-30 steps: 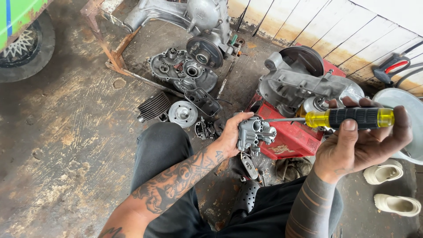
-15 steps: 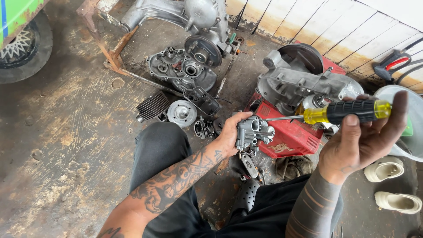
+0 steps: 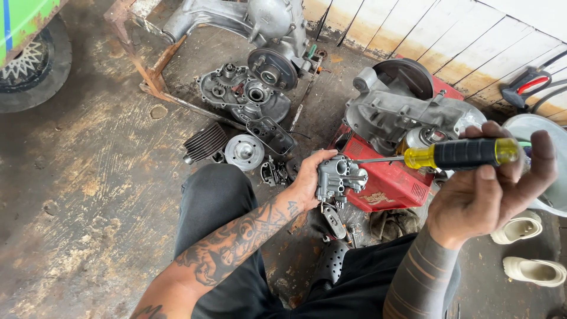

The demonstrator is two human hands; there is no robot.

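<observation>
My left hand (image 3: 306,179) grips a small grey metal carburettor (image 3: 338,177) held above my lap. My right hand (image 3: 493,186) holds a screwdriver (image 3: 455,153) with a yellow and black handle. Its thin shaft runs left and its tip meets the carburettor's upper right side. Both forearms are tattooed, and my legs in dark trousers lie below them.
A red box (image 3: 387,180) bears a grey engine casing (image 3: 401,112). On the concrete floor lie a finned cylinder (image 3: 204,142), a round metal cover (image 3: 244,152), an open crankcase (image 3: 245,94) and a rusty frame (image 3: 153,77). A wheel (image 3: 29,71) sits top left, white shoes (image 3: 525,248) lower right.
The right hand has shifted slightly on the screwdriver handle, its fingers turning around it. The left hand and carburettor stay almost where they were.
</observation>
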